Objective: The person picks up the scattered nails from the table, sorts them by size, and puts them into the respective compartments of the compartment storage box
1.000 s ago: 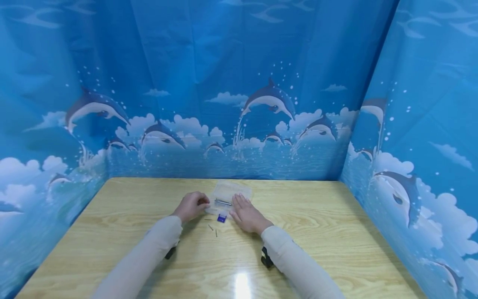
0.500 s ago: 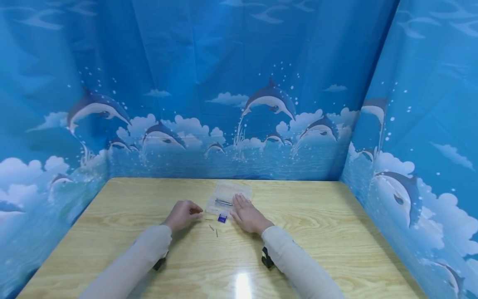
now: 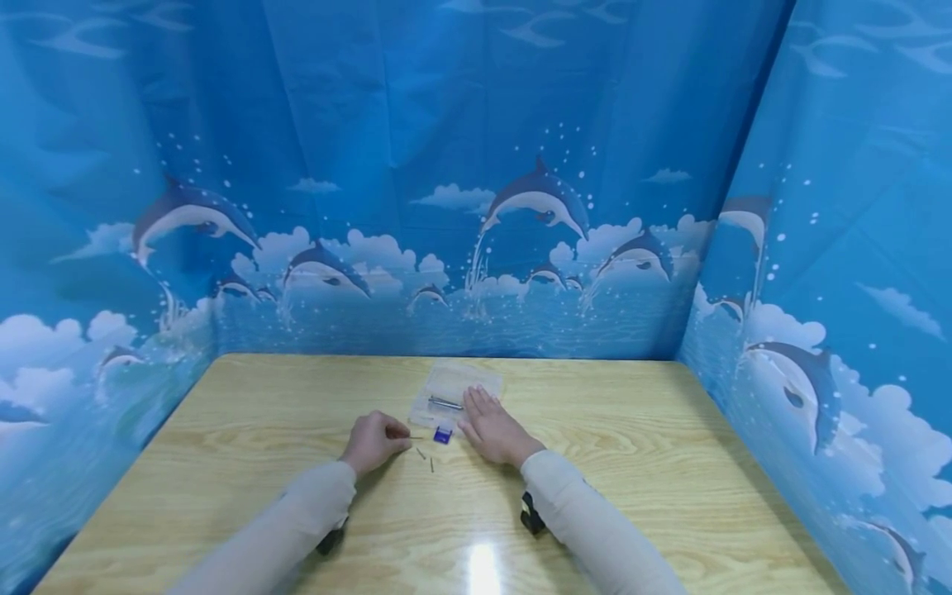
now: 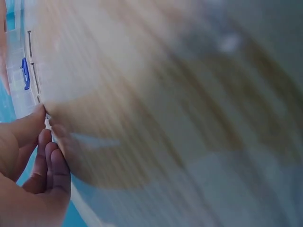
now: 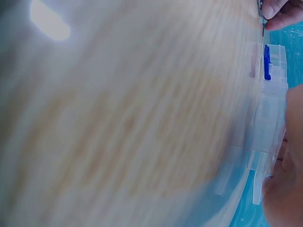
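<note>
A clear plastic box (image 3: 449, 382) sits at the back middle of the table, a blue clasp (image 3: 442, 435) at its front edge. Inside it lies a slim silver metal piece (image 3: 445, 403). My right hand (image 3: 494, 430) rests on the box's right side, fingers straight and together. With thumb and index finger, my left hand (image 3: 375, 441) pinches the end of a thin nail (image 3: 418, 438) left of the clasp. Nearer to me are two more nails on the wood, one slanted (image 3: 421, 454) and one pointing toward me (image 3: 431, 465). In the left wrist view, thumb and index fingertips (image 4: 42, 108) meet at the nail.
The wood-grain table (image 3: 632, 463) runs up to blue dolphin-print curtains (image 3: 476, 273) at the back and sides. A bright light reflection (image 3: 482, 566) shows on the table near the front.
My left hand drew back left from the box's left edge, then came forward and right to the nail in front of it. The right hand stayed on the box.
</note>
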{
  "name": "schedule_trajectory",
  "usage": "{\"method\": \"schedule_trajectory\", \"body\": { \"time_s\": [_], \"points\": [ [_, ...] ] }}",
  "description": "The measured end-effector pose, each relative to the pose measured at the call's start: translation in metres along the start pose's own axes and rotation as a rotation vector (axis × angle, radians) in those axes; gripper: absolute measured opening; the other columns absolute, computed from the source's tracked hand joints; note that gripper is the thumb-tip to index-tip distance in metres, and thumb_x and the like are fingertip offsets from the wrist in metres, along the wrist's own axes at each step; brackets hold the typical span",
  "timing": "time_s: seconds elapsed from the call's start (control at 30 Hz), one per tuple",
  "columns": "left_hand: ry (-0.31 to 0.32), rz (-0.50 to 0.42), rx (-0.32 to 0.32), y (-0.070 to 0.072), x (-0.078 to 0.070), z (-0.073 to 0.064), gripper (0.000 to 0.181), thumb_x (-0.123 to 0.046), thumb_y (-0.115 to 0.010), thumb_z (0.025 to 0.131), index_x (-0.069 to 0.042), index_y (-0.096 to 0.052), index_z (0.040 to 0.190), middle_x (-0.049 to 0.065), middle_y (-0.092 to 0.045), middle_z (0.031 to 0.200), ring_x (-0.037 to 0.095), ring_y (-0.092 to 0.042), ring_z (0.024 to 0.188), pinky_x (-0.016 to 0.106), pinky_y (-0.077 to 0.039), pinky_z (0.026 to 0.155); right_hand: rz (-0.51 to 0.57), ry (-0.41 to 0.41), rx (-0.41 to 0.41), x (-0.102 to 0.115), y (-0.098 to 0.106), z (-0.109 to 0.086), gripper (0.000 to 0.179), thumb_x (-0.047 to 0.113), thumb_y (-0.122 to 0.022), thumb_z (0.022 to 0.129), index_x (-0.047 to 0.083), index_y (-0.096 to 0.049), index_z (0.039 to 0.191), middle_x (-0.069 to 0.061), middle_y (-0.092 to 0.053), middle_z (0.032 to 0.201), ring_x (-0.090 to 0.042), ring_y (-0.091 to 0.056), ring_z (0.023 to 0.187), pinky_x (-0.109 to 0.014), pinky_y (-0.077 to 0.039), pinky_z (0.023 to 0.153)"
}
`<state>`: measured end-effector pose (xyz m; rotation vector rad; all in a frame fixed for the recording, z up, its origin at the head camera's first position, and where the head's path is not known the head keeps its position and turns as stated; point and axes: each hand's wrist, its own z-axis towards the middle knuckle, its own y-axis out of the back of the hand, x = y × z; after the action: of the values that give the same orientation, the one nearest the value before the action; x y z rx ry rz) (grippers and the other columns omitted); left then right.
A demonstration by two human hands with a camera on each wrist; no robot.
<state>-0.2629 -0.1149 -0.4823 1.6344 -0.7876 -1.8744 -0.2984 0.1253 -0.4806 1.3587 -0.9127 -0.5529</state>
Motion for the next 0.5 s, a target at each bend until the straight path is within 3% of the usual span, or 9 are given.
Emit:
{"method": "schedule_trajectory", "body": {
  "time_s": [0.23, 0.5],
  "points": [
    [0.028, 0.01, -0.025, -0.0059, 0.0017, 0.0018, 0.005, -0.006, -0.076, 0.078, -0.008, -0.075, 0.083, 0.004, -0.072, 0.081, 0.017, -0.065, 0.076, 0.038, -0.055, 0.076, 0.006, 0.003, -0.001, -0.0002, -0.0005, 0.0004, 0.06, 0.038, -0.023, 0.106, -0.001, -0.014, 0.151, -0.018, -0.011, 0.159, -0.03, -0.007, 0.147, -0.042, -0.01, 0.119],
    [0.036, 0.021, -0.028, -0.0069, -0.0003, 0.0024, 0.005, -0.005, -0.076, 0.079, -0.008, -0.074, 0.082, 0.002, -0.071, 0.078, 0.015, -0.064, 0.073, 0.036, -0.055, 0.073, -0.004, 0.004, -0.001, -0.0013, -0.0014, 0.0007, 0.06, 0.038, -0.023, 0.106, -0.001, -0.015, 0.151, -0.018, -0.011, 0.159, -0.031, -0.007, 0.147, -0.042, -0.011, 0.119]
  ]
}}
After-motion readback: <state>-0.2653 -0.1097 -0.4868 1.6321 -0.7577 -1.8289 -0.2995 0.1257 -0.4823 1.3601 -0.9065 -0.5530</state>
